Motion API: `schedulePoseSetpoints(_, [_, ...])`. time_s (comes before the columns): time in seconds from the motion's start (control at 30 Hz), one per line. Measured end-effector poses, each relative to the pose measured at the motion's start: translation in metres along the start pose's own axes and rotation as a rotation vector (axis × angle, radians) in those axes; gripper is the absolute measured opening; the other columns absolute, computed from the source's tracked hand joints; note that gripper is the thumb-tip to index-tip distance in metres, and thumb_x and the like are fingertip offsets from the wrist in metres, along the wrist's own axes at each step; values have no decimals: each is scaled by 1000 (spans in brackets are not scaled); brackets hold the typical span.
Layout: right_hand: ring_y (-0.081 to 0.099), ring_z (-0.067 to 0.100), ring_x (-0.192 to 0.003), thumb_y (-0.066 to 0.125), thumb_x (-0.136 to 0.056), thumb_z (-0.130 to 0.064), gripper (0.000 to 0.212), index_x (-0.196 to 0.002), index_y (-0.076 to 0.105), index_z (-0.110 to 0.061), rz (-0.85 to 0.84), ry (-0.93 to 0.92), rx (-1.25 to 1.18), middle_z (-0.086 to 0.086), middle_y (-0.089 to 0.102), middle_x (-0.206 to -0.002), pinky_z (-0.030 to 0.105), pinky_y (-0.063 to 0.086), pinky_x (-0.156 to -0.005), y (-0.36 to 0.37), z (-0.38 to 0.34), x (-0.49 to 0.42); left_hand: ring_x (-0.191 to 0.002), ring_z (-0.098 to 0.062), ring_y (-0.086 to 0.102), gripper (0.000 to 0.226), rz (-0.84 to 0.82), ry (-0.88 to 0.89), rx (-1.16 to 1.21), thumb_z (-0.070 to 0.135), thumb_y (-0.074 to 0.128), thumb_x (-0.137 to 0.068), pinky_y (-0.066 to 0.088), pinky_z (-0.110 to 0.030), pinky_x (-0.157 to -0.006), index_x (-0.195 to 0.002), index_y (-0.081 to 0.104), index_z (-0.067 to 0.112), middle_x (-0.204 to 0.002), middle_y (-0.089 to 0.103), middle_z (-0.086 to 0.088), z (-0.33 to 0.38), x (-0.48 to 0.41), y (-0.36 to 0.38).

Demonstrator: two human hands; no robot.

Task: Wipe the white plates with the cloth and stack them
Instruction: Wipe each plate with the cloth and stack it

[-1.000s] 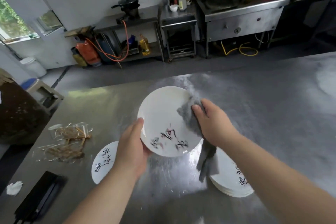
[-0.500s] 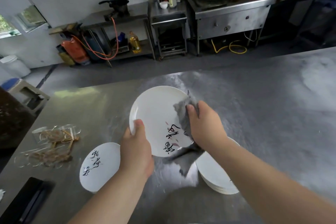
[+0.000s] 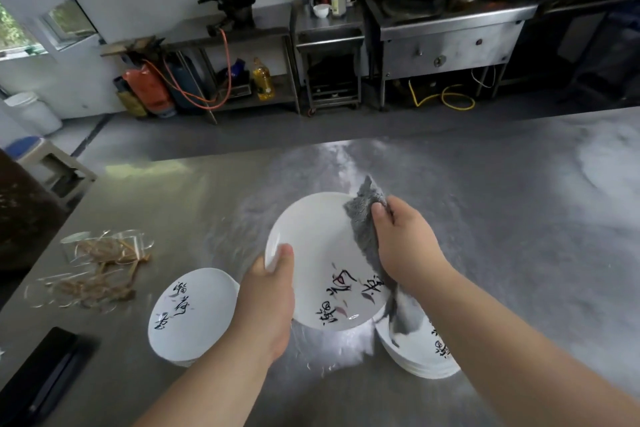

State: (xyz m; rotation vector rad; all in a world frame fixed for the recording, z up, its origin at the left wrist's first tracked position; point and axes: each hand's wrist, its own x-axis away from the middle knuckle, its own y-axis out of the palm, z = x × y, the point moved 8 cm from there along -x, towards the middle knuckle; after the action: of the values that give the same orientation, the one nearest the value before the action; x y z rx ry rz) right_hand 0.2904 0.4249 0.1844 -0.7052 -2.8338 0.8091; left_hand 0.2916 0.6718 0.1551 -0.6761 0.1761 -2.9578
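My left hand (image 3: 268, 298) grips the left rim of a white plate (image 3: 315, 253) with black calligraphy, held tilted above the steel table (image 3: 502, 236). My right hand (image 3: 405, 243) holds a grey cloth (image 3: 363, 222) against the plate's right side; the cloth's tail hangs down below the plate. A white plate (image 3: 194, 315) with calligraphy lies on the table to the left. Under my right forearm sits a stack of white plates (image 3: 426, 357), partly hidden by the arm and the cloth.
Clear plastic wrappers with brown twine (image 3: 100, 267) lie at the table's left. A black flat object (image 3: 45, 378) sits at the near left corner. Beyond the table's far edge are a floor strip, steel counters and a stove (image 3: 446, 24).
The held plate has turned, so its calligraphy now sits lower and to the right. The cloth has slid up toward the plate's upper right rim. The camera view has shifted slightly.
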Motion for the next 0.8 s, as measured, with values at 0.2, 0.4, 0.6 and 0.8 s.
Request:
schedulePoseSetpoints(0.2, [45,10,-56,49,-106,-31,35,-72,41,-28,38,1,15,-6,52,-59,29,32,-50,11,16,3,-109,-48,73,98,-415,-614,90,99,29,-79,57,-68,-86,-138,59,28,-122,76,-18,-45,12,23])
schedulePoseSetpoints(0.4, [49,22,-58,41,-105,-38,38,-83,52,-9,-51,-149,-497,11,62,-70,27,40,-58,20,-8,23,-126,-47,59,66,-317,-553,749,63,36,-103,36,-69,-112,-132,70,14,-128,72,-26,-40,-1,38])
schedulePoseSetpoints(0.6, [53,56,-46,41,-106,-40,40,-99,64,-8,-262,98,-599,28,68,-71,46,41,-48,11,-8,22,-114,-36,56,44,-372,-323,925,1,69,-79,41,-40,-118,-120,55,11,-112,56,-21,-12,-23,26])
schedulePoseSetpoints(0.8, [57,39,-52,40,-112,-33,34,-87,58,-21,-384,40,-382,9,54,-65,51,44,-47,16,-10,45,-90,-32,79,31,-444,-349,678,14,71,-79,67,-43,-72,-104,80,-2,-106,78,-19,-7,-18,15])
